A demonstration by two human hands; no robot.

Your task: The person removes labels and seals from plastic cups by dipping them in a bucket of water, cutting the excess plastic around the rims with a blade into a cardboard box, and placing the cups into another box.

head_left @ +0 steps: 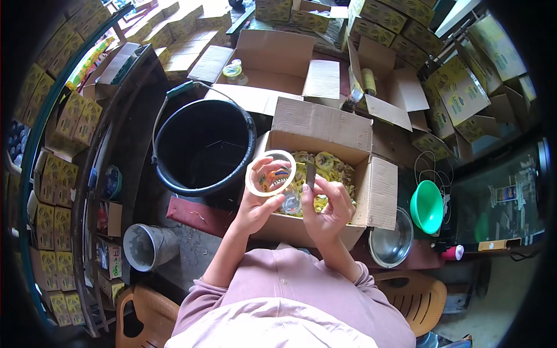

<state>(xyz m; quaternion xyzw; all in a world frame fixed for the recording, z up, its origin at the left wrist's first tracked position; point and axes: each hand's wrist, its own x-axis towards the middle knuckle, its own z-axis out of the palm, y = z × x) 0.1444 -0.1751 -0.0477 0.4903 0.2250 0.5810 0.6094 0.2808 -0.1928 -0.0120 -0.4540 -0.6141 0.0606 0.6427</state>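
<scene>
My left hand [259,210] is wrapped around a clear plastic jar [288,200] with a pale rim and a colourful printed label. The jar is tilted, its round end towards me. Close to its right side, my right hand [329,210] pinches a narrow, dark, flat blade-like strip [310,173] that points upward. Both hands are over an open cardboard box [322,139]. Yellow printed labels or wrappers [332,165] fill the box, partly hidden behind my hands.
Left of the box stands a large black bucket [168,174], with a grey bucket [165,246] below it. A metal bowl [400,249] and a green bowl [426,206] sit on the right. Farther back are two more open boxes [275,49], one with a jar [234,72] on its flap. Stacked yellow cartons surround the area.
</scene>
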